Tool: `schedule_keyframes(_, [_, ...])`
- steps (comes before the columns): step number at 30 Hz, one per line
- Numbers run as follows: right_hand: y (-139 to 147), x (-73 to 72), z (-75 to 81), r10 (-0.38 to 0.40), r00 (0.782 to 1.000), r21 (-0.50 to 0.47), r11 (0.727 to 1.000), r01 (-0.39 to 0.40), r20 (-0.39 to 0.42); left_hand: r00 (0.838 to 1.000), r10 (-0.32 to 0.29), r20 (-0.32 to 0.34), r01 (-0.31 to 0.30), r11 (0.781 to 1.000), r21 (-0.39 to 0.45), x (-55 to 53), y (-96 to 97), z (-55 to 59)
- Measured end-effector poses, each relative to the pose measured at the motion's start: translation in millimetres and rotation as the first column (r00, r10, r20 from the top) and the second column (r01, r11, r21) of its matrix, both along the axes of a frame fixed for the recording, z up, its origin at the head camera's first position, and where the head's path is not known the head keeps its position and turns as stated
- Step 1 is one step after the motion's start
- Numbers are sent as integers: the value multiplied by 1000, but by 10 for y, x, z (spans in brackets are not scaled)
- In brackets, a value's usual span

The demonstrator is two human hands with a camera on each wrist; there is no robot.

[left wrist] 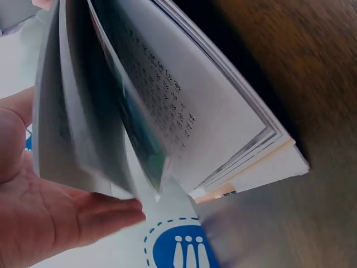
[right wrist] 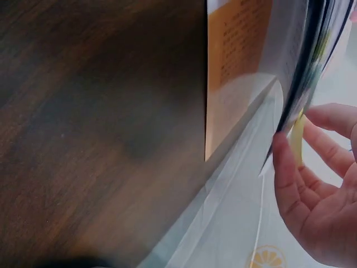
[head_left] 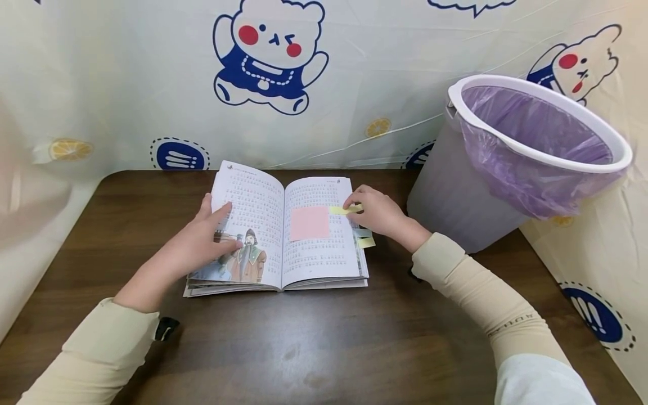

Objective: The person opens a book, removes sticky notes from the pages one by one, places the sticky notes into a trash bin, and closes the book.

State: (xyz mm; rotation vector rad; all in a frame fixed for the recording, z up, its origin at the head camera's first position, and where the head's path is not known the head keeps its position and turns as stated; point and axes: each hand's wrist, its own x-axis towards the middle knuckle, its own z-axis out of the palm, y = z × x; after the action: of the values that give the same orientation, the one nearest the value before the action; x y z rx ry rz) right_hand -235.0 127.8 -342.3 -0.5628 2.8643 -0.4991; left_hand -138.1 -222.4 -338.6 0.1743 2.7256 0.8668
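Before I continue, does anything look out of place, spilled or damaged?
I see nothing spilled or damaged. The lined bin stands on the tabletop, right of the open book, which seems an unusual spot for one.

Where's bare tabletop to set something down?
Widest patch: the table in front of the book, between left sleeve and right sleeve. Another: left of the book, bordered by the left sleeve and the patterned cloth. Crowded: right of the book, where the right grip, sticky tabs and bin cluster.
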Motion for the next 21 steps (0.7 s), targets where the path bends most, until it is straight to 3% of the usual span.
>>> schedule_keyframes(7, [-76, 47, -68, 103, 993, 128, 987, -96, -51, 999, -30, -27, 27, 994, -105, -14, 41, -12])
schedule_keyframes(12, [-124, 100, -97, 186, 982, 130, 975, -181, -22, 993, -97, -65, 84, 980, -182, -19, 139, -51])
schedule_keyframes(16, [-138, 146, -116, 241, 970, 102, 966, -238, -17, 984, -169, -56, 160, 978, -135, 5, 284, -97])
schedule_keyframes(21, [-128, 194, -121, 324, 944, 65, 945, -320, -68, 942, -331, -56, 323, 939, -122, 20, 459, -130])
